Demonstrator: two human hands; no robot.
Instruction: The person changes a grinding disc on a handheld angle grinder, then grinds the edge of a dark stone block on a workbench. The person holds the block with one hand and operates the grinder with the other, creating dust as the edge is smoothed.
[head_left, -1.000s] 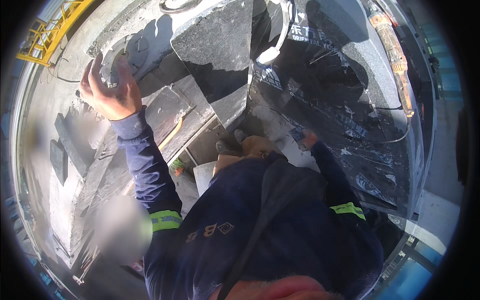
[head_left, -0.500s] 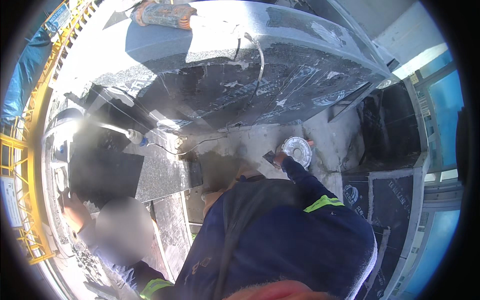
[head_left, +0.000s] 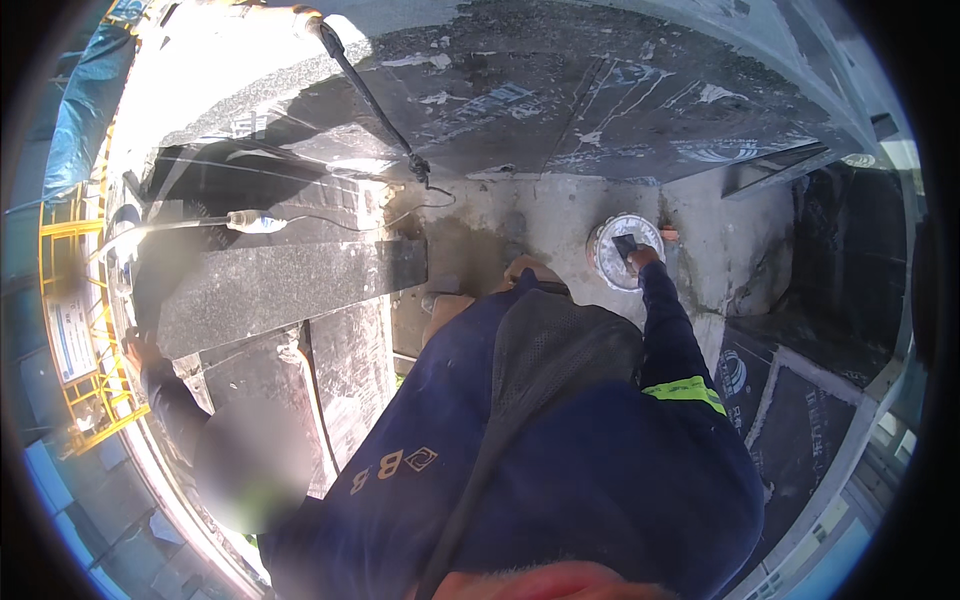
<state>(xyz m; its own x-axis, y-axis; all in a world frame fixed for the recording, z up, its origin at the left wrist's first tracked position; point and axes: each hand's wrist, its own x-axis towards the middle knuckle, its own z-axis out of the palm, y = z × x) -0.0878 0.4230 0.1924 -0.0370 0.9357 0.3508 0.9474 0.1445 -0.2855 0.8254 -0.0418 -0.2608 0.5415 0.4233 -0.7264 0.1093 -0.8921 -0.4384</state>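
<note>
My right hand (head_left: 643,258) grips a dark flat-bladed trowel (head_left: 624,243) over a round white bucket (head_left: 608,268) on the concrete floor (head_left: 700,220). My left hand (head_left: 140,350) rests at the far left on the edge of the stonework, fingers apart, beside a speckled grey stone slab (head_left: 290,280). Above that slab, a pale cable with a white connector (head_left: 250,222) lies across the dark panels. A blurred patch covers part of my left arm.
A dark panelled wall (head_left: 560,110) spans the top, with a thick cable (head_left: 365,85) hanging over it. Yellow railing (head_left: 75,230) and blue sheeting (head_left: 90,90) line the left edge. More dark panels (head_left: 840,250) stand at the right. My legs are in the middle.
The view has swung round toward the wall and bucket. My right hand has moved the trowel over the bucket. My left hand has come from a round disc to the left edge.
</note>
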